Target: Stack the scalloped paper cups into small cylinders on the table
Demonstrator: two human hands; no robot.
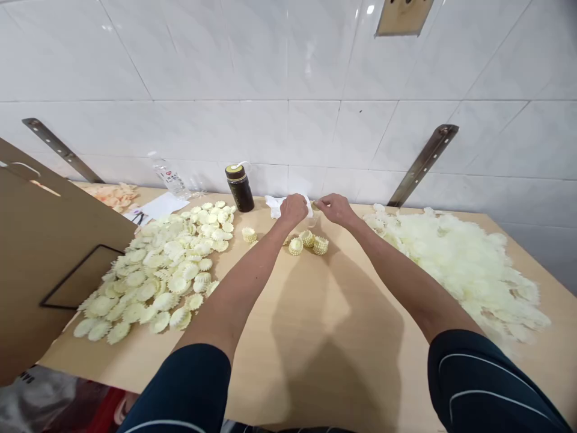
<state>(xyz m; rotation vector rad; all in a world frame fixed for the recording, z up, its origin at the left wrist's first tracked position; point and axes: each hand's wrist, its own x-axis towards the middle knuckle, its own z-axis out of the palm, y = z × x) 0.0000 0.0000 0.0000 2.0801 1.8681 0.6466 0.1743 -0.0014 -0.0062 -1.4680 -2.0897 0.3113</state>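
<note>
At the far side of the table, my left hand (294, 209) is closed beside a crumpled white tissue or paper (274, 206); whatever its fingers hold is hidden. Just right of it, my right hand (337, 209) pinches, thumb against forefinger, with a small dull-yellow bit at the fingertips too small to name. Below both hands sit several short stacks of pale yellow, scalloped cup-like pieces (320, 245). Another small stack (249, 234) stands to the left, near my left forearm.
Many loose scalloped yellow pieces (171, 249) spread over the table's left. A heap of thin, pale, frilly sheets (455, 258) covers the right. Along the tiled wall stand a dark bottle (242, 191) and a clear plastic bottle (170, 177). A cardboard panel (49, 240) borders the left.
</note>
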